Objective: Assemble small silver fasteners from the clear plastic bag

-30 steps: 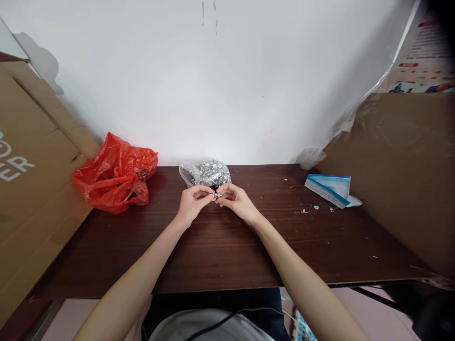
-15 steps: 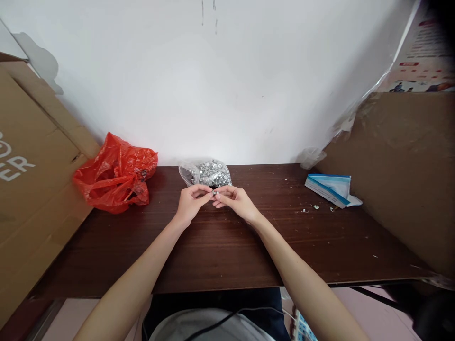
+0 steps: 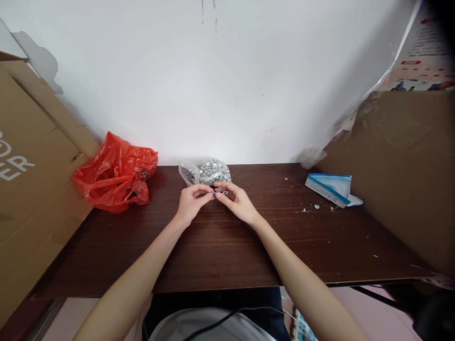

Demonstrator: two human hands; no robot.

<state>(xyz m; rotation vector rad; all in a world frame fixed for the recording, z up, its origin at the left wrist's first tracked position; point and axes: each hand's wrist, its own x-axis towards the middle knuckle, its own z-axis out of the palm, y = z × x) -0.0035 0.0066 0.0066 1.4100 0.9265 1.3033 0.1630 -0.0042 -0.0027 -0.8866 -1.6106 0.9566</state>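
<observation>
My left hand [image 3: 191,202] is closed in a pinch, thumb and fingertips on a small metal fastener [image 3: 213,192]. Its exact kind is too small to make out. My right hand [image 3: 237,202] is close beside it from the other side, with thumb and index finger apart. The right thumb tip is at the fastener or just next to it; I cannot tell whether they touch. Right behind both hands lies a clear plastic bag [image 3: 212,171] full of small shiny metal parts, some with round heads. My fingers cover the bag's near edge.
A crumpled red plastic bag [image 3: 117,173] lies at the left of the brown table [image 3: 220,255], against a cardboard box [image 3: 39,180]. Toward the right are a blue and white packet [image 3: 329,188], small scraps [image 3: 316,207] and a clear plastic cup [image 3: 313,157]. Another cardboard panel [image 3: 394,175] borders the right side.
My right hand's index finger has lifted away from its thumb, loosening its pinch at the fastener. My left hand keeps its place and hold.
</observation>
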